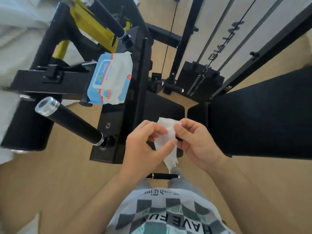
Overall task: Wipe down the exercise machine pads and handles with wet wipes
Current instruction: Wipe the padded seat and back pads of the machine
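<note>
A white wet wipe (168, 132) hangs crumpled between both hands above the machine's black base. My left hand (145, 147) pinches its left side with thumb and fingers. My right hand (195, 141) pinches its upper right edge. A blue and white wet wipes pack (111, 78) lies on the black frame to the upper left, its flap raised. A black foam handle (74, 124) with a clear end cap juts out at the left. Another black handle (108, 19) runs along the yellow arm at the top. A large black pad (263, 119) fills the right side.
The black weight stack (200, 81) with cable and guide rods stands at the upper right. A short black bar (163, 176) lies on the wooden floor just below my hands. Light curtain fabric (15, 31) hangs at the far left.
</note>
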`<action>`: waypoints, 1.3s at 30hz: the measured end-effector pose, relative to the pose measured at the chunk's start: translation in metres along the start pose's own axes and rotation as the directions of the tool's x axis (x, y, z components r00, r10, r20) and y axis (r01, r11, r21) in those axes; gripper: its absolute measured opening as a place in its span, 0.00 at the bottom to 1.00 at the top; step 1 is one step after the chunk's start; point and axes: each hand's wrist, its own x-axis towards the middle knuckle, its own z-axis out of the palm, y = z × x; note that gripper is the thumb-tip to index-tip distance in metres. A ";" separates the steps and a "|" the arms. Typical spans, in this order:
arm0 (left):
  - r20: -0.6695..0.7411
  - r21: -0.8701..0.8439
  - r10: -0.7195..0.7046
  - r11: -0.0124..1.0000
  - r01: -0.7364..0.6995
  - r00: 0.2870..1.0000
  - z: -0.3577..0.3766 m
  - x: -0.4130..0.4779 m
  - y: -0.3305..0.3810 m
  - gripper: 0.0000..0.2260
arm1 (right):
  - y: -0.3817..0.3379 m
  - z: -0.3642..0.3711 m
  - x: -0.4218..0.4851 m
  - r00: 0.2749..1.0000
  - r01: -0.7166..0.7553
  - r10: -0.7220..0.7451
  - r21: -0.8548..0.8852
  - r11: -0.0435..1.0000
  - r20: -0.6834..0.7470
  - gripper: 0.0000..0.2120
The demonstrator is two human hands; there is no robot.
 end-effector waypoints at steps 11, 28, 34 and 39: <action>-0.245 -0.336 -0.518 0.838 0.429 0.820 0.082 0.006 0.022 0.05 | -0.026 -0.069 0.046 0.964 -0.004 0.084 -0.301 0.954 0.251 0.12; -0.502 -0.742 -0.768 0.618 0.259 0.397 0.102 -0.036 0.027 0.05 | -0.016 -0.051 0.064 0.861 0.056 0.180 -0.439 0.897 0.476 0.09; -0.582 -0.700 -0.723 0.679 0.223 0.373 0.104 -0.038 0.023 0.07 | -0.010 -0.044 0.068 0.794 0.320 0.114 -0.571 0.756 0.597 0.10; -0.704 -0.636 -0.690 0.717 0.284 0.168 0.096 -0.047 0.011 0.06 | -0.004 -0.042 0.094 0.867 0.312 0.045 -0.611 0.728 0.496 0.04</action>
